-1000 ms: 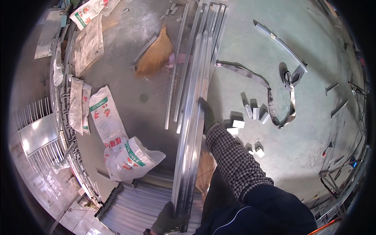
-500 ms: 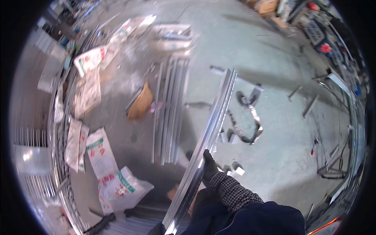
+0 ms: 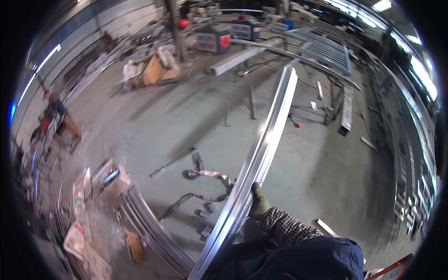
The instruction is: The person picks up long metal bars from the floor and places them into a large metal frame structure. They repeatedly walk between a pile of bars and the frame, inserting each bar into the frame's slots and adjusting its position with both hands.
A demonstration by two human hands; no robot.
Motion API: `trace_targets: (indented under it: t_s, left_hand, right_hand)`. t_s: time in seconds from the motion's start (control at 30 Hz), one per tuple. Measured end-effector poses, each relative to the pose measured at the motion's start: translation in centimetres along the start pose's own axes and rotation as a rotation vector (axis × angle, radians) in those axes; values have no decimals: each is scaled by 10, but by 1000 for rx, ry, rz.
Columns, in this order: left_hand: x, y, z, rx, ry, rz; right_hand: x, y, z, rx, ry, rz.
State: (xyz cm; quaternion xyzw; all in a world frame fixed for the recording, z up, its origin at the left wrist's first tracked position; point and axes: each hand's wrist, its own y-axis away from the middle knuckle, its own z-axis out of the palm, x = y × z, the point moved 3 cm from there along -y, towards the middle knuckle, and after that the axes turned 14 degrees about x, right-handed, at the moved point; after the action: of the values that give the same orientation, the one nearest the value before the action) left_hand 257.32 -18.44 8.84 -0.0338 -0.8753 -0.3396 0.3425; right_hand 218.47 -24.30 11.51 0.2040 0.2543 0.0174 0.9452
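Note:
A long, shiny metal profile [image 3: 261, 149] with grooves along its length slants up and away from the lower edge. My right hand [image 3: 260, 203], in a grey-green glove, is closed on its right side with the thumb on top; the other fingers are hidden behind the metal. The checked sleeve [image 3: 290, 227] and a dark blue garment show below. My left hand is out of view. Beyond the profile, on the floor, lies a strap [image 3: 212, 175], with small metal offcuts [image 3: 205, 213] close to the near end.
Several long profiles [image 3: 151, 228] lie on the floor at lower left, beside a broom [image 3: 135, 245]. Ahead stand a beam [image 3: 247, 57], a metal grid frame [image 3: 326, 51] and boxy machines [image 3: 213, 39]. Long metal stock [image 3: 410, 154] lines the right. A person [image 3: 57, 109] is at far left.
My view has swung right and up, bringing the frame and machines into sight. The profile stays in my right hand. The dark glove at the lower edge has left view.

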Motion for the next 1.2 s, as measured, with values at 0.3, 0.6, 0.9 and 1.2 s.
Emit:
trace_targets:
  t_s: [0.3,0.6,0.9,1.2]
  left_hand:
    - [232,-154,88,-374,-281,196]
    - [470,-246,244,-801,-404,552]
    - [720,-281,462,-1064,-391,608]
    - [924,-313,584,-1132,-890,704]
  right_hand:
    - [-166,69,-212,407,-311,-241]
    - [-382,148,-326,564,-521,-621]
    - [-458,155,-369,706,-714,-628]
    - [-587,158,-440,500,-989,-602]
